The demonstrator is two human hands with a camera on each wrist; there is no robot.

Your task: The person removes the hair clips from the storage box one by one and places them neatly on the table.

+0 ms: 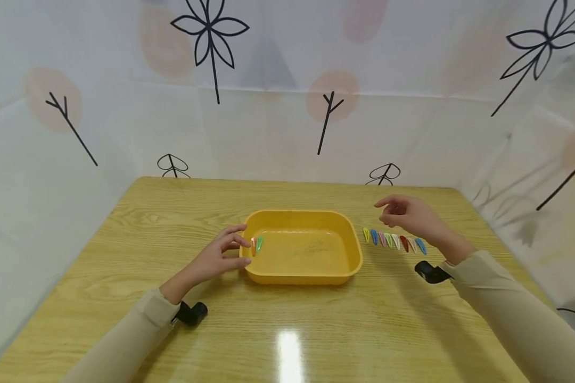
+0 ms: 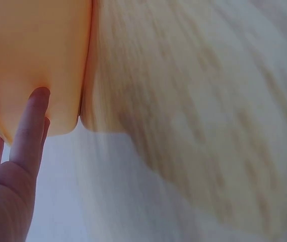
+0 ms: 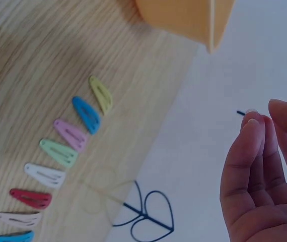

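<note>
My left hand [image 1: 215, 255] is at the left end of a yellow plastic tray [image 1: 297, 279], its fingers spread over the rim. In the left wrist view one straight finger [image 2: 32, 121] touches the tray wall. Inside the tray, by those fingertips, lie an orange hair clip [image 1: 253, 246] and a green hair clip [image 1: 260, 244]. My right hand [image 1: 414, 217] hovers above a row of hair clips on the table, with loosely bent fingers and nothing between them. A yellow clip [image 3: 101, 95] ends the row nearest the tray, beside a blue clip [image 3: 86, 115].
Pink, light green, white, red [image 3: 30, 198], beige and blue clips continue the row on the wooden table [image 1: 172, 213]. A white cloth [image 1: 278, 133] with plant drawings hangs behind the table. Each wrist carries a small black camera [image 1: 191, 314].
</note>
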